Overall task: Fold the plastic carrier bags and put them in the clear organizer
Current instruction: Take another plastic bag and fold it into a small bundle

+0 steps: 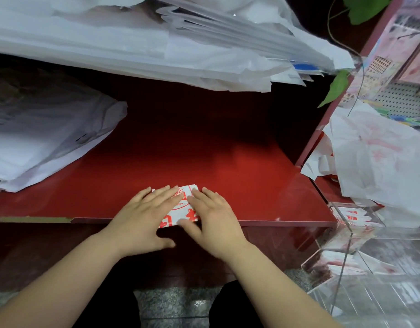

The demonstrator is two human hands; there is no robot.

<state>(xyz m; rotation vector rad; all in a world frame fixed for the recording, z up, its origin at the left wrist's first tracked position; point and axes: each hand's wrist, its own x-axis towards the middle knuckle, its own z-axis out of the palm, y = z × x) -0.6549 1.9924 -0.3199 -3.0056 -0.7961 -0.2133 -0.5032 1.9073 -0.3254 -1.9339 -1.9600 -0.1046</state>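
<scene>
A glossy red bench (204,150) fills the middle of the view. A deep stack of white bags (157,43) lies across its far side, and another pile (38,138) sits at its left end. On the right, past a red upright, lies a crumpled heap of white bags with red print (374,162).

Both forearms reach in from the bottom of the frame. The left hand (145,214) and right hand (213,218) lie palm down, side by side, fingers straight and pointing away. They press flat on a small folded bag (180,204) at the bench's near edge. Neither hand curls round it.

The hands cover most of the folded bag. Only a white strip with red lettering shows between them, and the print cannot be read.

The clear organizer (346,268) stands at lower right, cut off by the frame. Folded red-and-white bags show inside it, blurred by reflections.
</scene>
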